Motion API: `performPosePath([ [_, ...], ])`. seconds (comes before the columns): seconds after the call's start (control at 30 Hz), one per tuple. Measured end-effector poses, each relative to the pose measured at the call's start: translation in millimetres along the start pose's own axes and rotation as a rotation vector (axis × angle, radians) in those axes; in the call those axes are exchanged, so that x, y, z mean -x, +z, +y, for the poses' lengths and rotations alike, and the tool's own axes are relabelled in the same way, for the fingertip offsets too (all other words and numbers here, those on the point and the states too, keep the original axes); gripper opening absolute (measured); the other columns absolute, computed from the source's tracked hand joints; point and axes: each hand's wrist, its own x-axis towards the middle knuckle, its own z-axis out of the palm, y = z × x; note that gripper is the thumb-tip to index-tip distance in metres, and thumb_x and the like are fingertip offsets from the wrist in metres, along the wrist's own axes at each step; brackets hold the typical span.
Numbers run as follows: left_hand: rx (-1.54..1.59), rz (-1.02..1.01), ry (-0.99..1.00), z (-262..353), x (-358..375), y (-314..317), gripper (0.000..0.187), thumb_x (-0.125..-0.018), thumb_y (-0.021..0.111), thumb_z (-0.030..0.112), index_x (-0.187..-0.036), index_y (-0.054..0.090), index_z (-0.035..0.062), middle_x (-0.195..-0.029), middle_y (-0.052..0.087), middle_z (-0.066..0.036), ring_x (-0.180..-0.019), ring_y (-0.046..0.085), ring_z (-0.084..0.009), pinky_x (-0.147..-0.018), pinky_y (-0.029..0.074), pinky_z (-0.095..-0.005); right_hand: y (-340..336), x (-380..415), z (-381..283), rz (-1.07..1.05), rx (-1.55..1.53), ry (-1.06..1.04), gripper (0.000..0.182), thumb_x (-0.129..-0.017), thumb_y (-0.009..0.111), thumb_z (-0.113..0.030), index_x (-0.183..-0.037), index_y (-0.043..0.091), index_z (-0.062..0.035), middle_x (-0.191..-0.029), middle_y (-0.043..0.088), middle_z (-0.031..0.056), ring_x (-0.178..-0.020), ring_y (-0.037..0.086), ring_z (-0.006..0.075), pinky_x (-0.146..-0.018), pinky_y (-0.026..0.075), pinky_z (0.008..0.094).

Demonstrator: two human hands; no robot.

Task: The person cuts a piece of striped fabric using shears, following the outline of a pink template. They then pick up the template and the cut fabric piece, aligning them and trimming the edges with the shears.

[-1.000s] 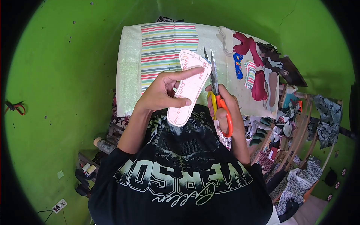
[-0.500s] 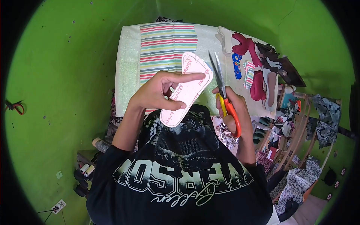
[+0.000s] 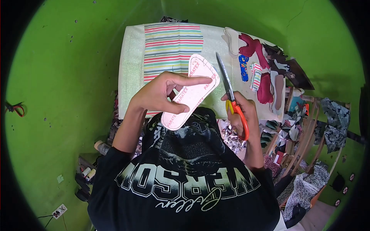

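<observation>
My left hand [image 3: 165,92] pinches a white insole-shaped piece [image 3: 192,90] with red PARATEX print, its forefinger lying across the wider part and its thumb near the lower part. To the right of the piece, my right hand [image 3: 244,113] is wrapped round the red and yellow handles of scissors [image 3: 226,79]. The blades point up and look closed, apart from the piece. Beneath both hands lies the white table [image 3: 131,77], with striped fabric [image 3: 173,44] on its left part.
Maroon pieces [image 3: 265,88], a blue patterned piece [image 3: 243,68] and a small striped piece [image 3: 255,77] lie at the table's right. Wooden racks with fabric scraps [image 3: 300,173] stand at the lower right. Spools [image 3: 90,175] sit at the lower left.
The scissor blades have closed together and tilted slightly. The white piece has shifted and turned a little in my left hand.
</observation>
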Motion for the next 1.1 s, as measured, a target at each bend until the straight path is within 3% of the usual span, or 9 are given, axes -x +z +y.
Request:
performPosePath([
  [0.13, -0.011, 0.000, 0.002, 0, 0, 0, 0.078, -0.070, 0.075, -0.007, -0.143, 0.048, -0.0011, -0.105, 0.068, -0.003, -0.084, 0.059, -0.0047, -0.075, 0.051, -0.0214, -1, -2, -5, 0.026, 0.020, 0.014, 0.048, -0.060, 0.057, -0.005, -0.108, 0.060, -0.0012, -0.061, 0.051, 0.0052, -0.052, 0.050, 0.0138, -0.052, 0.040, 0.0265],
  [0.4, -0.110, -0.129, -0.023, 1, -5, -4, 0.075, -0.068, 0.075, -0.006, -0.139, 0.055, 0.0012, -0.106, 0.069, -0.004, -0.088, 0.058, -0.0056, -0.076, 0.049, -0.0214, -6, -2, -9, -0.144, 0.113, -0.043, 0.066, -0.051, 0.062, -0.006, -0.117, 0.057, -0.0034, -0.069, 0.054, 0.0087, -0.057, 0.056, 0.0206, -0.055, 0.046, 0.0301],
  [0.73, -0.103, -0.126, -0.037, -2, -4, -4, 0.077, -0.067, 0.075, -0.006, -0.140, 0.054, 0.0022, -0.109, 0.068, -0.004, -0.089, 0.058, -0.0059, -0.079, 0.049, -0.0217, -5, -2, -4, -0.169, 0.104, -0.068, 0.065, -0.053, 0.063, -0.008, -0.117, 0.057, -0.0030, -0.072, 0.055, 0.0102, -0.059, 0.057, 0.0208, -0.057, 0.047, 0.0322],
  [0.93, -0.062, -0.109, -0.037, 0, -5, -3, 0.078, -0.067, 0.074, -0.006, -0.141, 0.053, 0.0026, -0.106, 0.068, -0.003, -0.087, 0.057, -0.0057, -0.078, 0.049, -0.0218, -5, 2, -6, -0.108, 0.153, -0.014, 0.049, -0.061, 0.065, -0.005, -0.109, 0.059, 0.0009, -0.060, 0.052, 0.0076, -0.052, 0.053, 0.0154, -0.052, 0.041, 0.0272],
  [1.03, -0.090, -0.118, -0.019, 0, -4, -4, 0.078, -0.067, 0.074, -0.006, -0.141, 0.053, 0.0032, -0.105, 0.067, -0.003, -0.086, 0.057, -0.0056, -0.077, 0.049, -0.0219, -3, 4, 0, -0.022, 0.026, -0.091, 0.041, -0.064, 0.063, -0.001, -0.105, 0.061, 0.0025, -0.056, 0.051, 0.0033, -0.050, 0.050, 0.0099, -0.051, 0.037, 0.0235],
  [1.1, -0.148, -0.124, -0.004, 0, -4, -1, 0.078, -0.067, 0.075, -0.007, -0.141, 0.054, 0.0035, -0.106, 0.068, -0.003, -0.086, 0.057, -0.0058, -0.078, 0.050, -0.0220, 0, 1, 4, 0.061, -0.193, 0.009, 0.038, -0.069, 0.071, -0.002, -0.106, 0.061, 0.0015, -0.060, 0.054, -0.0010, -0.055, 0.051, 0.0055, -0.052, 0.036, 0.0214],
])
